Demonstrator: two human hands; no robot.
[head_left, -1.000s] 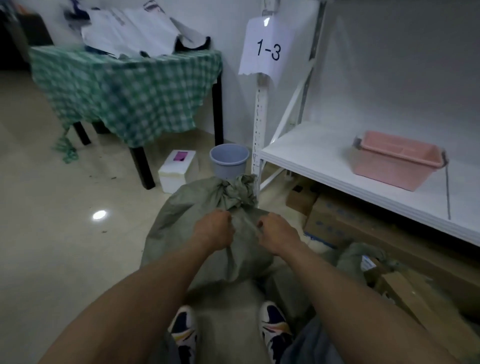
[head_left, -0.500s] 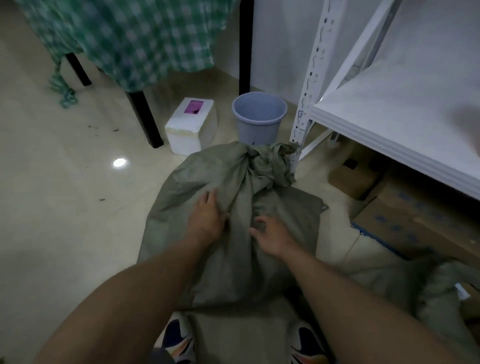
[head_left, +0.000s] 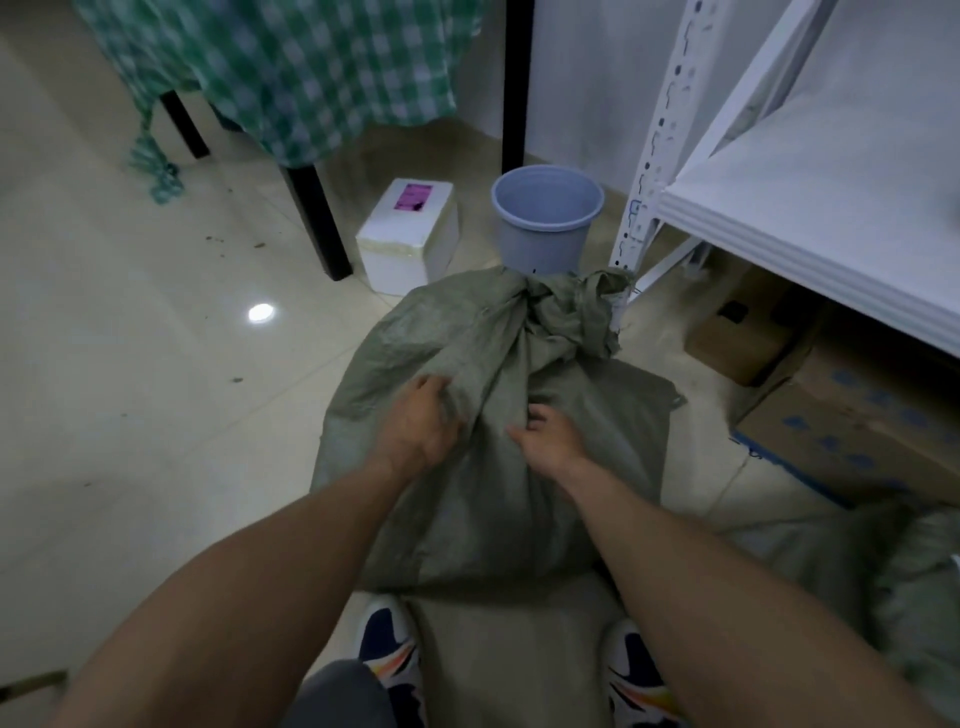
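A grey-green woven sack (head_left: 483, 499) stands on the floor in front of my feet, full, with its neck tied in a knot (head_left: 563, 306) at the far end. My left hand (head_left: 415, 426) lies on the sack's left side below the knot, its fingers curled into a fold of the fabric. My right hand (head_left: 548, 439) rests on the sack's right side, fingers loosely bent and thumb pointing left, holding nothing that I can see. Both forearms reach in from the bottom of the view.
A blue bucket (head_left: 545, 218) and a white foam box (head_left: 410, 234) stand just beyond the sack. A table with a green checked cloth (head_left: 291, 67) is at the back left. A white shelf rack (head_left: 779, 208) is on the right, cardboard boxes (head_left: 857, 415) beneath it. Another sack (head_left: 914, 582) lies at right.
Both hands let go of the sack's tied neck and moved down onto its body. The left hand's fingers have since curled into the fabric. My view has tilted down.
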